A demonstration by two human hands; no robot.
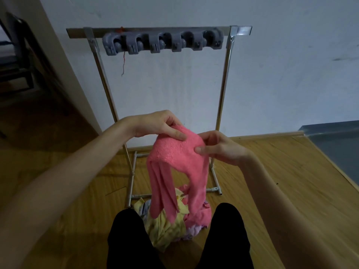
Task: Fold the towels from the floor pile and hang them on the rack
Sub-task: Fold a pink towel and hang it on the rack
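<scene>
Head view shows my left hand and right hand each pinching the top of a pink towel, hanging bunched above the floor pile. I judge the folding barely begun; the rack holds no towels yet.

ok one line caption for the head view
Both hands hold a pink towel above the floor pile, facing the rack.

Home room: wood floor, towel rack.
</scene>
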